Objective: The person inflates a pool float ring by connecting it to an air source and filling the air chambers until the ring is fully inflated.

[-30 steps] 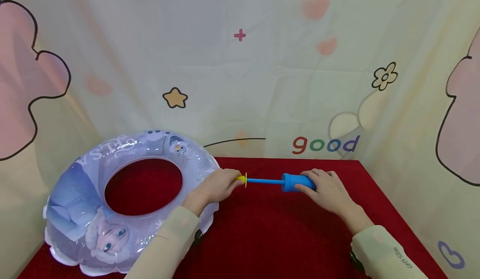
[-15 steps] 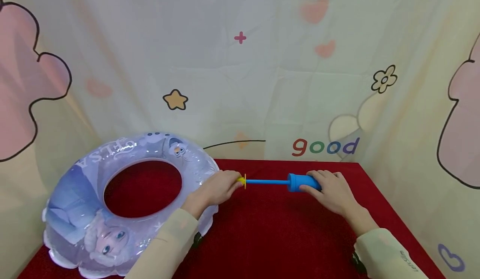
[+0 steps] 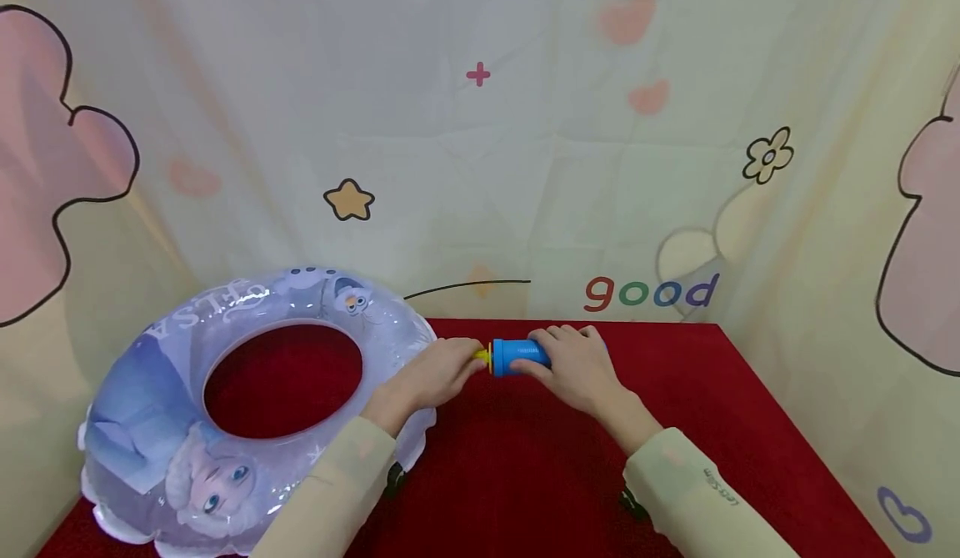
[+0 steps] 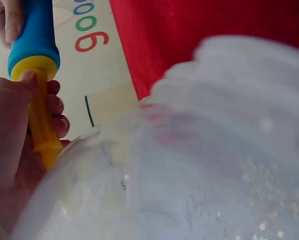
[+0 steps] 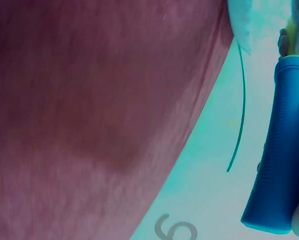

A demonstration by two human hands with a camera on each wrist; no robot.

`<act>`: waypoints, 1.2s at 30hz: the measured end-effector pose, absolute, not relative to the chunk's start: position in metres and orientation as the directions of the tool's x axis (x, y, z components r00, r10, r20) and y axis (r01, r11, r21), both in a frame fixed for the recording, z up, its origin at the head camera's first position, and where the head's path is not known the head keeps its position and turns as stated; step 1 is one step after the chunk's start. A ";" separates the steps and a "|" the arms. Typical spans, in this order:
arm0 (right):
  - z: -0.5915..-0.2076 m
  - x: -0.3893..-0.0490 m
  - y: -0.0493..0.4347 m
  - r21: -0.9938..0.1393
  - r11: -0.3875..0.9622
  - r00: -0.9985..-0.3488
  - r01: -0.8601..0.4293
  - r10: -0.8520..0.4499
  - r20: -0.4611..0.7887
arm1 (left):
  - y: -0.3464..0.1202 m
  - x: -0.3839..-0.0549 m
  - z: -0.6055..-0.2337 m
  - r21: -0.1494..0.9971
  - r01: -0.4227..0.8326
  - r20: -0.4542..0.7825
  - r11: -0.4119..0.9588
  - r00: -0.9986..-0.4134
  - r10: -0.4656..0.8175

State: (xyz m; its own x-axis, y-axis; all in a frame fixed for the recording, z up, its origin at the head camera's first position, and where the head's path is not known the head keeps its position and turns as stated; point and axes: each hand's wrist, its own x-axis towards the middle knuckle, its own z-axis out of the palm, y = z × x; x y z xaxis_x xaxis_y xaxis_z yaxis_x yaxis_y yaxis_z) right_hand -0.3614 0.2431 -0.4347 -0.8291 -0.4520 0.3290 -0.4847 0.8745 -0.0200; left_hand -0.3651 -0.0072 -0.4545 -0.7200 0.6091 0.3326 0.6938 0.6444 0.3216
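A blue hand pump lies level between my two hands above the red cloth. My right hand grips its ribbed barrel, fingers over the top and thumb on the near side. My left hand holds the yellow tapered nozzle, thumb along it and fingertips behind. The barrel sits right up against the nozzle's flange, so no rod shows. Left of the pump stands an inflated swim ring, pale lilac with cartoon prints. The nozzle's tip reaches the ring's edge in the left wrist view; whether it sits in a valve is hidden.
Red cloth covers the table. A pale printed curtain hangs behind and along both sides. The swim ring takes up the table's left part and leans near the back curtain.
My right hand first drew the barrel slightly right, then slid it left over the blue rod to the yellow flange. My left hand and the swim ring stay nearly still.
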 end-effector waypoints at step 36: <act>-0.448 -0.363 0.354 -0.177 0.859 -0.847 -0.480 -0.402 0.348 | -0.009 -0.371 -0.463 0.323 0.718 0.365 0.617 -0.696 0.618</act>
State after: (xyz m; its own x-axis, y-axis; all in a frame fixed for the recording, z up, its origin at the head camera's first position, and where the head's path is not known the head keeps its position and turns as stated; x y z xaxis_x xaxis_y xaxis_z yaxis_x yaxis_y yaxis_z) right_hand -0.3629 0.3544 -0.4475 -0.8471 -0.4015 0.3481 -0.4801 0.8592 -0.1771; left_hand -0.3715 -0.0093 -0.4629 -0.6958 0.6184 0.3655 0.7178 0.6169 0.3228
